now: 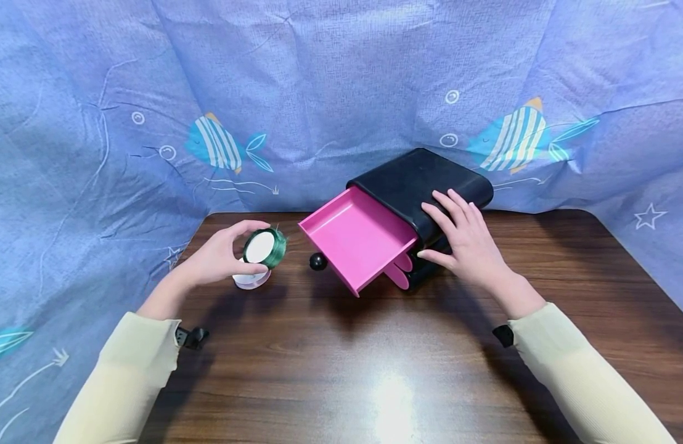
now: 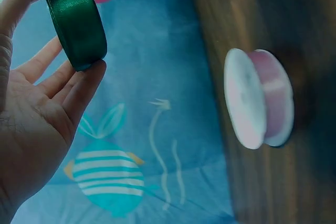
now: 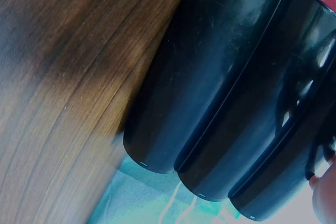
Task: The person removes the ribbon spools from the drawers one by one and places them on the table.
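My left hand [image 1: 222, 256] pinches a roll of green ribbon [image 1: 277, 248] between thumb and fingers, above the left part of the table. In the left wrist view the shiny green ribbon roll [image 2: 79, 22] is held upright on its edge. Below it on the table stands a white spool of pink ribbon [image 2: 273, 95]. My right hand [image 1: 471, 243] rests with spread fingers on the black drawer box [image 1: 419, 179]. Its top pink drawer [image 1: 358, 237] is pulled out, with nothing inside. A round black knob [image 1: 318, 261] is at the drawer's front.
Lower pink drawer fronts [image 1: 397, 275] show beneath the pulled-out drawer. The box's rounded black tiers [image 3: 210, 77] fill much of the right wrist view. A blue curtain [image 1: 341, 92] with fish prints hangs behind the brown wooden table [image 1: 297, 370].
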Motion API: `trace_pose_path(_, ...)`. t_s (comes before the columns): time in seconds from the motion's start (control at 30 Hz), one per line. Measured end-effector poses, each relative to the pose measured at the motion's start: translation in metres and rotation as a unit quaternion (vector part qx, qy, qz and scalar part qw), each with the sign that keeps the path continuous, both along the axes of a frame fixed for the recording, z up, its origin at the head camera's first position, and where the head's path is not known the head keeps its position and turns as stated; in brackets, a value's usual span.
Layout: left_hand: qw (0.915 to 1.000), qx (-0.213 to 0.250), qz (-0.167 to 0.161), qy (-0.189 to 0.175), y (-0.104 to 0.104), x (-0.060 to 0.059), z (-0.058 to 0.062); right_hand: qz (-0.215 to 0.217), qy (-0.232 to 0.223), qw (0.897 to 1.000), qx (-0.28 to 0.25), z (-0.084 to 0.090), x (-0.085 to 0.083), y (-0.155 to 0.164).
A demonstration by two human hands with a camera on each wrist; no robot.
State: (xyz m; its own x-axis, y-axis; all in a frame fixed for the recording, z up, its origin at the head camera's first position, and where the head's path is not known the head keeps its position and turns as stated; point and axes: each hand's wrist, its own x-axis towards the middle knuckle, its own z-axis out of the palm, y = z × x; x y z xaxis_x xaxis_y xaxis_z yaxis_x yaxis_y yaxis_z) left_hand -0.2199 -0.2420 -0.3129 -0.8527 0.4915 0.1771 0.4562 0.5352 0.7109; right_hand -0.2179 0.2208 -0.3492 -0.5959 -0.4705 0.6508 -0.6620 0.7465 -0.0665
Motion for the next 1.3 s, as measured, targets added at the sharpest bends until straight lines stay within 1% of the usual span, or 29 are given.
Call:
trace_pose_path(0.1, 0.9998, -0.015, 0.010, 0.002, -0.003, -0.004, -0.011, 0.000, -0.002, 1.000, 0.000, 0.000, 0.000, 0.000)
trace_pose_path(0.3, 0.9993, -0.004, 0.016, -0.033, -0.006, -0.014, -0.035, 0.002, -0.005, 1.000, -0.001, 0.000, -0.001, 0.001)
trace_pose_path(0.37, 0.9991, -0.006, 0.020, -0.038, -0.006, -0.017, -0.042, 0.001, -0.005, 1.000, -0.002, 0.000, 0.000, 0.001)
trace_pose_path(0.5, 0.9985, -0.033, 0.031, -0.031, -0.005, -0.022, -0.052, 0.000, -0.005, 1.000, -0.002, 0.000, 0.000, 0.001)
trace_pose_path(0.63, 0.9979, -0.046, 0.035, -0.030, -0.003, -0.028, -0.060, 0.001, -0.003, 1.000, -0.001, 0.000, -0.001, 0.001)
trace_pose_path(0.77, 0.9970, -0.056, 0.037, -0.038, 0.000, -0.033, -0.066, 0.003, -0.001, 1.000, -0.001, 0.000, -0.002, 0.000)
trace_pose_path(0.97, 0.9964, -0.067, 0.032, -0.041, 0.007, -0.037, -0.068, 0.003, 0.000, 1.000, -0.001, -0.001, -0.002, 0.000)
trace_pose_path(1.13, 0.9959, -0.077, 0.021, -0.043, 0.014, -0.037, -0.070, 0.004, 0.002, 1.000, 0.000, -0.001, -0.002, 0.000)
trace_pose_path(1.3, 0.9949, -0.086, 0.019, -0.049, 0.017, -0.037, -0.069, 0.003, 0.004, 1.000, -0.001, -0.001, -0.002, 0.000)
